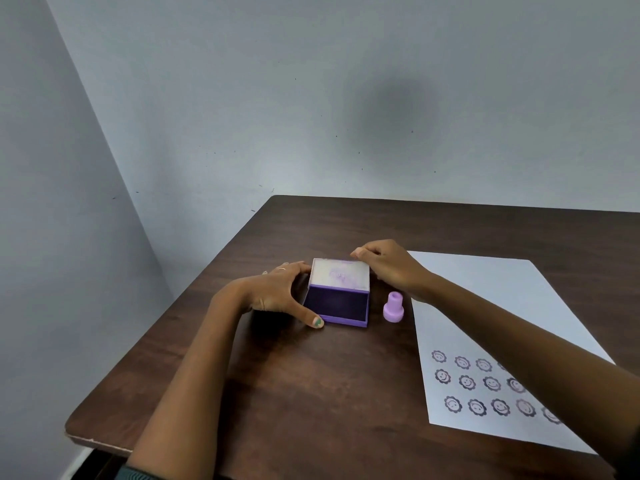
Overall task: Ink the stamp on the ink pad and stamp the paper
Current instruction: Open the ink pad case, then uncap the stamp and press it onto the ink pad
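A purple ink pad case (337,308) lies open in the middle of the dark wooden table (311,393), its white-lined lid (341,275) raised at the back. My left hand (277,294) grips the case's left side, thumb at the front corner. My right hand (388,263) pinches the lid's top right edge. A small lilac stamp (393,308) stands upright just right of the case, untouched. The white paper (485,306) lies to the right, with three rows of several flower-face prints near its front edge, partly hidden by my right forearm.
The table stands against a pale grey wall at the back, with its left edge and chipped front-left corner (90,441) in view. Bare wood lies between the ink pad and the front edge.
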The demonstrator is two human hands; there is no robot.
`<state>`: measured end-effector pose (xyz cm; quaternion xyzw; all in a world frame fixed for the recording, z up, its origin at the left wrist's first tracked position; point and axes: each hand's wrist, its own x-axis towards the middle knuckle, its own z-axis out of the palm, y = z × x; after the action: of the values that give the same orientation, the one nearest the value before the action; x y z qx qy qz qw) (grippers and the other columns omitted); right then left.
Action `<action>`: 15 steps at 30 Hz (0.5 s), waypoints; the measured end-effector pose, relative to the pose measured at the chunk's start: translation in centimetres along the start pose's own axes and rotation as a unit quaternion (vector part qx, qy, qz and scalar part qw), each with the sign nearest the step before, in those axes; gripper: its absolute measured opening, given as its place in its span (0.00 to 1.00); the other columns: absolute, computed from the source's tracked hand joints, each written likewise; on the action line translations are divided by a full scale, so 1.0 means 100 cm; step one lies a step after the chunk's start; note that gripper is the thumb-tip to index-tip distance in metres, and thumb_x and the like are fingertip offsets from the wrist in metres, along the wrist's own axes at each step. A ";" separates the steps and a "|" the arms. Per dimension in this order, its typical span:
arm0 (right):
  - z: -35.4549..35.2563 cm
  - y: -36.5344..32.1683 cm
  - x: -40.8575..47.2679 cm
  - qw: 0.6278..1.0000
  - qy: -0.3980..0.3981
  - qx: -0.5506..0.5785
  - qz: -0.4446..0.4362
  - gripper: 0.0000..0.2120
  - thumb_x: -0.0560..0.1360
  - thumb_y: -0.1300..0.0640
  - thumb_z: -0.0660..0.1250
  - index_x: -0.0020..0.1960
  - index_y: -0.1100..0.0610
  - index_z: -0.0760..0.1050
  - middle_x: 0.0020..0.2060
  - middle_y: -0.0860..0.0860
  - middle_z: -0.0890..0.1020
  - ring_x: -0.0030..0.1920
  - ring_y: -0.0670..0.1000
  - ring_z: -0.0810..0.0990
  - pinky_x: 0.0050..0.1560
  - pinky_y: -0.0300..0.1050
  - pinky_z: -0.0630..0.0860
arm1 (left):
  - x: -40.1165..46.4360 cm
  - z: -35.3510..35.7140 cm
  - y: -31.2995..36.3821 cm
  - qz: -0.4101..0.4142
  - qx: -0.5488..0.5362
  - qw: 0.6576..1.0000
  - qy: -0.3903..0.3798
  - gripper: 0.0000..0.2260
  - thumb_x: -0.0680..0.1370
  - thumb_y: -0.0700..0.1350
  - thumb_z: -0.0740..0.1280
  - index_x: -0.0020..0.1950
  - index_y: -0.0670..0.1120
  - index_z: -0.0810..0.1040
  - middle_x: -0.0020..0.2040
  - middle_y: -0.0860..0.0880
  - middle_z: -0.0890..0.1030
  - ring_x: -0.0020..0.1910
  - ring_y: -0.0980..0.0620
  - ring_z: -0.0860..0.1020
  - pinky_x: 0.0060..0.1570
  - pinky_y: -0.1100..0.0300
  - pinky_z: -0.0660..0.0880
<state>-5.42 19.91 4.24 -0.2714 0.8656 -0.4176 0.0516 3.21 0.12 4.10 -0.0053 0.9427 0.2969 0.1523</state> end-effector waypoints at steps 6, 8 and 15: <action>-0.005 0.002 -0.004 1.000 -0.005 -0.008 0.006 0.19 0.78 0.53 0.56 0.52 0.69 0.75 0.52 0.69 0.78 0.54 0.66 0.76 0.55 0.62 0.73 | 0.001 0.001 -0.001 -0.015 0.013 1.000 0.005 0.52 0.60 0.61 0.76 0.75 0.57 0.49 0.77 0.49 0.55 0.74 0.44 0.57 0.73 0.43 0.56; -0.008 0.003 -0.007 1.000 -0.008 -0.003 0.003 0.17 0.78 0.53 0.56 0.51 0.66 0.76 0.52 0.66 0.79 0.53 0.63 0.77 0.56 0.61 0.74 | 0.001 0.001 -0.001 -0.012 0.008 1.000 0.003 0.52 0.59 0.61 0.76 0.75 0.59 0.49 0.77 0.49 0.56 0.74 0.44 0.57 0.73 0.42 0.56; -0.033 -0.001 -0.032 0.998 -0.035 -0.012 -0.053 0.11 0.76 0.53 0.62 0.52 0.57 0.79 0.48 0.51 0.82 0.46 0.46 0.78 0.43 0.36 0.74 | 0.003 0.001 -0.004 -0.014 0.014 1.000 0.009 0.50 0.61 0.60 0.78 0.74 0.62 0.49 0.77 0.50 0.55 0.74 0.44 0.55 0.72 0.42 0.57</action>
<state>-3.70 23.84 5.97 -0.3318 0.8525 -0.3999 0.0567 3.02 -0.17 3.76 -0.0188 0.9478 0.2817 0.1481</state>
